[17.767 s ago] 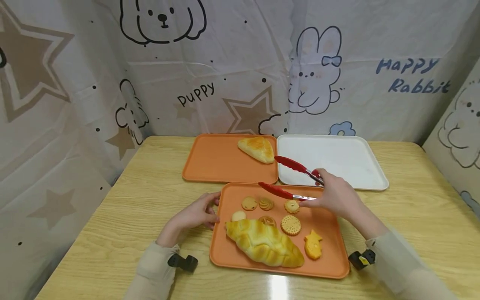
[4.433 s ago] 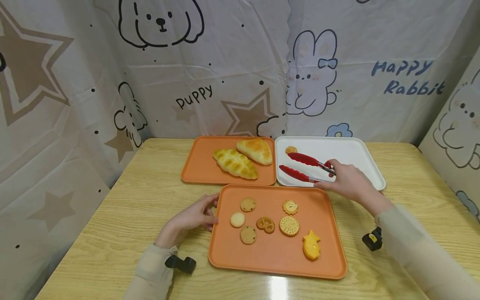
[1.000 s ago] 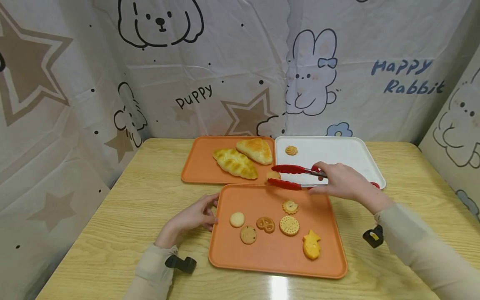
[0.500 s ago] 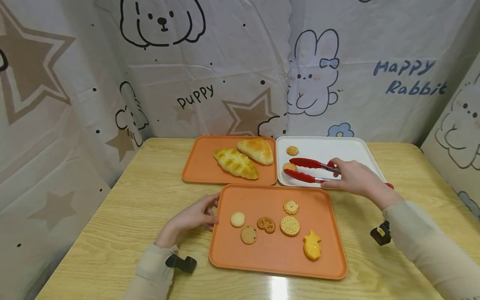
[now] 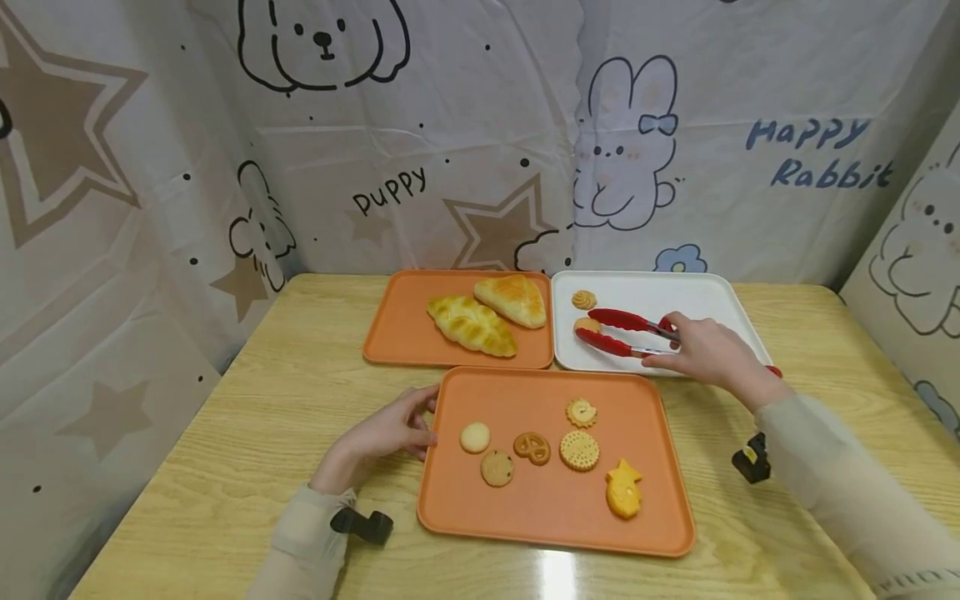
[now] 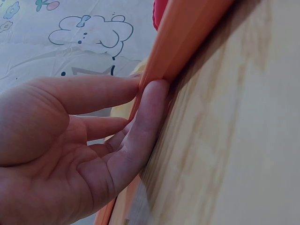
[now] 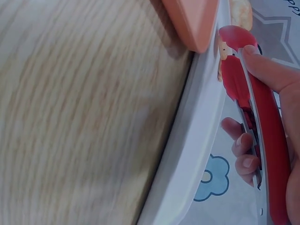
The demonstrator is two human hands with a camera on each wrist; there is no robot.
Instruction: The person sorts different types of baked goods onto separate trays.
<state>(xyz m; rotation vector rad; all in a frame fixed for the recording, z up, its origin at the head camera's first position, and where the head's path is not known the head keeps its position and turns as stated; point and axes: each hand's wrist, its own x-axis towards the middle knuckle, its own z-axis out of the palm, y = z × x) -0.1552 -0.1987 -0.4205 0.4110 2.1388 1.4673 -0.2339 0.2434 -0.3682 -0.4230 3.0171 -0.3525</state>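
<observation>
My right hand (image 5: 708, 354) grips red-tipped tongs (image 5: 618, 319) over the white tray (image 5: 690, 293). Between the tong tips is a round chocolate chip cookie (image 5: 586, 324), partly covered by them, just in front of a swirl cookie (image 5: 584, 299). With thumb and fingers, my left hand (image 5: 386, 431) holds the left rim of the near orange tray (image 5: 540, 521); the left wrist view shows the fingertips at its edge. On that tray lie a pale round cookie (image 5: 475, 437), another chip cookie (image 5: 497, 469), a pretzel (image 5: 532, 448), a dotted cookie (image 5: 579, 451), a scalloped one (image 5: 581, 413) and a pineapple-shaped one (image 5: 624, 490).
Behind, on the left, a second orange tray (image 5: 397, 333) carries a braided bread (image 5: 471, 326) and a triangular pastry (image 5: 513, 300). It stands against the white tray, both close behind the near tray. A printed cloth (image 5: 465, 125) hangs behind the wooden table (image 5: 300, 358).
The braided bread has gone from the near tray to the back orange one, the swirl cookie to the white tray. Lately the tongs carried the chip cookie rightward over the white tray, then slightly back.
</observation>
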